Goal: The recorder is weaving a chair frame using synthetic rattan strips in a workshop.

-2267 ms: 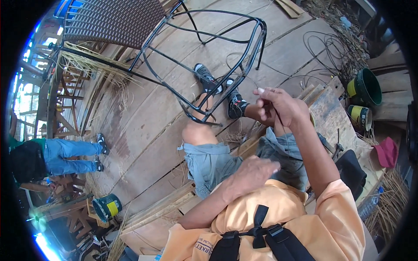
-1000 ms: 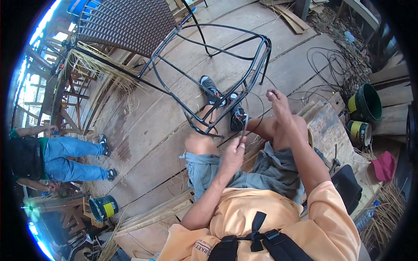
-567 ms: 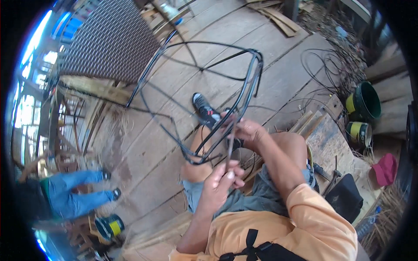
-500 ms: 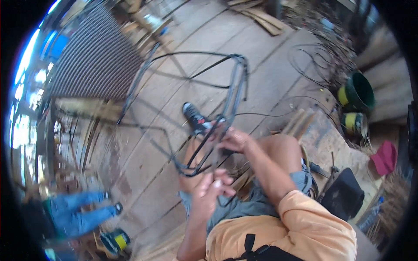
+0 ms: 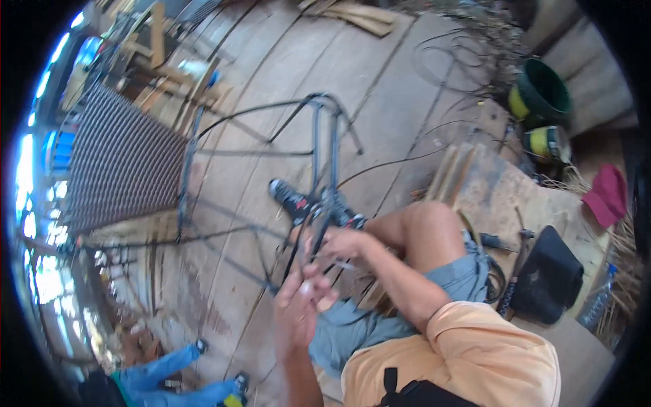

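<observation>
In front of my legs stands a dark metal chair frame (image 5: 317,146), with a panel of grey-brown weaving (image 5: 129,166) on its left side. My right hand (image 5: 341,245) is closed at the near bar of the frame, its fingers curled against it. Just below and to the left, my left hand (image 5: 303,302) is raised with its fingers bent in toward the thumb; blur hides what they grip. A long thin dark strand (image 5: 400,161) trails in from the right toward the bar by my hands.
To the right, a wooden board (image 5: 502,197) carries a black curved piece (image 5: 548,275), a hammer-like tool (image 5: 519,251) and a maroon cap (image 5: 605,195). Green buckets (image 5: 542,91) stand beyond it. Coiled strands (image 5: 454,61) lie on the plank floor. A person in blue jeans (image 5: 163,370) is at lower left.
My view has shifted, and the chair frame now appears turned, its woven panel lower on the left. Both hands sit further left in the picture, still close together at the near bar.
</observation>
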`<act>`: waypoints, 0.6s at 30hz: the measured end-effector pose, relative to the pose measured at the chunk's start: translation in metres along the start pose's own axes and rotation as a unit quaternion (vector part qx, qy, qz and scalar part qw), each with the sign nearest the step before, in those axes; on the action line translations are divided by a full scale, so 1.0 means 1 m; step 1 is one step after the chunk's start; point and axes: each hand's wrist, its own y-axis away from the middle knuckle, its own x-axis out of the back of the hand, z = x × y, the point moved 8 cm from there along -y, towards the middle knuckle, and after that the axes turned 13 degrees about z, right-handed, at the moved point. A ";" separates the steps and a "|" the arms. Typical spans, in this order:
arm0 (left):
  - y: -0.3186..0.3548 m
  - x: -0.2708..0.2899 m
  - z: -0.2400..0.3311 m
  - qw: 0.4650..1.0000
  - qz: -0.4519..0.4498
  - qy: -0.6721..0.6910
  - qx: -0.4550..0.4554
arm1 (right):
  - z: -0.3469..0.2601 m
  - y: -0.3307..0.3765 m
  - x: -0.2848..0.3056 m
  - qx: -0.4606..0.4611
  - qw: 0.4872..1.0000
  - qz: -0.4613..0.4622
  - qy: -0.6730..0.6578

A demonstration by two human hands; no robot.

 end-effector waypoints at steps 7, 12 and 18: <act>-0.003 -0.011 0.016 0.999 -0.034 -0.020 -0.022 | -0.002 0.010 0.004 -0.123 0.960 0.095 -0.232; 0.010 0.014 0.015 0.996 -0.003 -0.080 -0.046 | 0.007 -0.002 0.005 -0.072 0.948 0.067 -0.303; 0.004 0.039 0.019 0.986 0.016 -0.141 -0.086 | -0.013 -0.011 -0.017 -0.076 0.893 -0.030 -0.443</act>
